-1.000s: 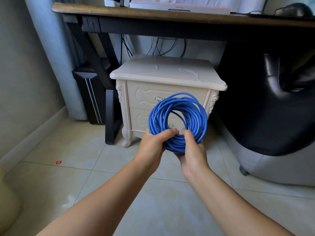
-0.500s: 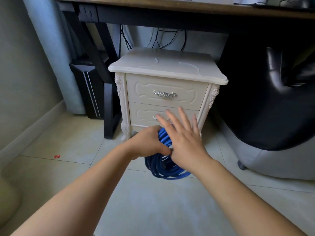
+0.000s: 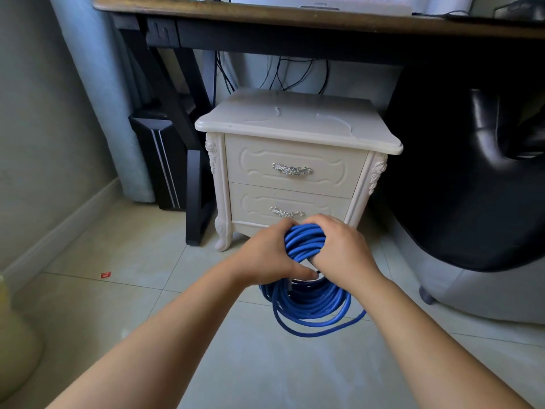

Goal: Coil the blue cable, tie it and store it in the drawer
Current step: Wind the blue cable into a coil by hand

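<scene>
1. My left hand (image 3: 269,255), centre of frame, is clamped round the top of the coil, with the fingers curled over and the thumb beneath.
2. The blue cable (image 3: 309,304) hangs coiled from both hands, centre frame, just below the closed lower drawer (image 3: 324,206). One outer loop sags loose at lower right. No tie is visible.
3. My right hand (image 3: 343,249) is closed on the same bunch, just beside the left.
4. Assessment: moderate weight, springy, smooth jacket, so the loops are likely to slide apart. Hold the whole bundle at the top bunch and gather in the stray loop.

Wood desk (image 3: 295,20), blk chair (image 3: 472,187), PC tower (image 3: 156,160), red floor scrap (image 3: 105,274).
</scene>
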Action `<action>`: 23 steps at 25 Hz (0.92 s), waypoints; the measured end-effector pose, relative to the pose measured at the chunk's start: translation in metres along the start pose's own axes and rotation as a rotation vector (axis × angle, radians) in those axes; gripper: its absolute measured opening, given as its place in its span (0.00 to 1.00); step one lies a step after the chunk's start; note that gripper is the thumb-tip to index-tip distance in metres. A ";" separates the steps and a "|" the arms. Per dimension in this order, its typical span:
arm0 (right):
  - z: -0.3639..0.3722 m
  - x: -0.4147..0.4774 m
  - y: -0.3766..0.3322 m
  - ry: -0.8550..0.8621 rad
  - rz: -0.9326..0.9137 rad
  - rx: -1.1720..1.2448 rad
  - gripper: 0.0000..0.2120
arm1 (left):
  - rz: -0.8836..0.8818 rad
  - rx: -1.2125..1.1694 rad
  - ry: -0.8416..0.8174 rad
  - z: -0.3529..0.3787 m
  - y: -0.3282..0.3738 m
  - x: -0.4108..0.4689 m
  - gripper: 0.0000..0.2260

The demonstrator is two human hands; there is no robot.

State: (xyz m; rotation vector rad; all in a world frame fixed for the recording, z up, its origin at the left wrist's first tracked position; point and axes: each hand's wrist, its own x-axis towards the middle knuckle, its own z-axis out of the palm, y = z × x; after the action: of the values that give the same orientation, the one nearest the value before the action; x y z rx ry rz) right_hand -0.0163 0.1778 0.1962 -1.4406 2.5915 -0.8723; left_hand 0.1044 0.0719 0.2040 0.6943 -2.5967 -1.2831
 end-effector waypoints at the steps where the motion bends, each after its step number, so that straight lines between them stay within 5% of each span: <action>1: 0.002 0.001 0.001 0.000 -0.001 -0.002 0.22 | 0.000 0.024 0.029 0.003 -0.001 0.003 0.21; 9: -0.001 0.023 0.010 -0.039 0.018 0.258 0.32 | -0.142 -0.215 0.220 0.000 -0.009 0.035 0.12; 16: 0.014 0.041 0.012 0.081 -0.155 0.329 0.12 | -0.220 -0.431 0.118 -0.015 -0.025 0.053 0.11; 23: 0.025 0.052 0.015 0.149 -0.235 0.369 0.08 | -0.221 -0.487 0.059 -0.018 -0.034 0.065 0.12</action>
State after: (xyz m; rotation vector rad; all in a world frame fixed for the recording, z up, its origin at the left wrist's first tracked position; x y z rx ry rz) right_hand -0.0497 0.1315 0.1790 -1.6360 2.2158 -1.4476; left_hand 0.0650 0.0104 0.1843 0.9140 -2.0733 -1.8342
